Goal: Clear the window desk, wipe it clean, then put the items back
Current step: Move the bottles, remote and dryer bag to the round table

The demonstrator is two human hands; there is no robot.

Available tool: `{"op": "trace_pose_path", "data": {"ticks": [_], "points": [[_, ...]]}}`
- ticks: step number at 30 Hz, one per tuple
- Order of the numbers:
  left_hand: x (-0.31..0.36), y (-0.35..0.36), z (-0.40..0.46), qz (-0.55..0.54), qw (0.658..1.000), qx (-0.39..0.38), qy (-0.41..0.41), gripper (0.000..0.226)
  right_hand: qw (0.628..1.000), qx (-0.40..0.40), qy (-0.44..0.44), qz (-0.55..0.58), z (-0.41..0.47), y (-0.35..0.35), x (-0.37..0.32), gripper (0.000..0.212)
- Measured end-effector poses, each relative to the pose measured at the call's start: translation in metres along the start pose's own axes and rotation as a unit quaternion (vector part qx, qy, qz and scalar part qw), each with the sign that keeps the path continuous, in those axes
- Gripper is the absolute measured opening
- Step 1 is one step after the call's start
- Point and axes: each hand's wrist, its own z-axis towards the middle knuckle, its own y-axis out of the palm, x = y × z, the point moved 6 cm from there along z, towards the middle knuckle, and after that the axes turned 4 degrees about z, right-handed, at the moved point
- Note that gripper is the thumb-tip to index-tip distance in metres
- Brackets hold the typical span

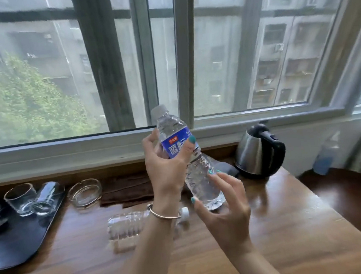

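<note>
Second water bottle (128, 226), lying on desk (268, 227) at 6 o'clock of the held bottle (185, 156): middle hidden behind left forearm. Black tray (21, 240) at 9 o'clock: cut off by left edge; dark items on it too blurred to identify. Pale bottle-like shape (325, 155) at 3 o'clock: blurred, unidentifiable. Brown cloth (125, 191): partly covered by left hand (167, 168)

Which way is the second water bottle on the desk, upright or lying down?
Lying down: the second bottle rests on its side on the desk, cap pointing right.
</note>
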Motion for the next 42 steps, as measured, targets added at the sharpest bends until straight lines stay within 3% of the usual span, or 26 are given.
{"op": "trace_pose_path", "data": {"ticks": [6,11,15,18,22,30,42], "points": [[-0.019,0.104,-0.029,-0.030,0.995,-0.090,-0.017,0.064,0.999,0.040,0.014,-0.024,0.017,-0.085,0.044,0.064],[-0.040,0.183,-0.069,-0.039,0.994,-0.098,-0.022,0.061,0.997,0.030,0.055,-0.053,0.024,-0.163,0.076,0.066],[-0.063,0.244,-0.105,-0.049,0.991,-0.120,-0.031,0.062,0.988,-0.008,0.108,-0.107,0.027,-0.231,0.102,0.070],[-0.079,0.290,-0.132,-0.050,0.988,-0.145,-0.025,0.063,0.975,-0.020,0.158,-0.152,0.026,-0.283,0.121,0.062],[-0.105,0.343,-0.162,-0.032,0.982,-0.184,-0.032,0.065,0.963,-0.023,0.228,-0.138,0.033,-0.337,0.151,0.059],[-0.158,0.445,-0.185,-0.024,0.956,-0.292,-0.010,0.066,0.936,-0.041,0.341,-0.079,0.074,-0.399,0.242,0.073],[-0.256,0.606,-0.146,-0.079,0.932,-0.351,-0.049,0.063,0.912,-0.011,0.400,-0.088,0.150,-0.463,0.402,0.072]]}}
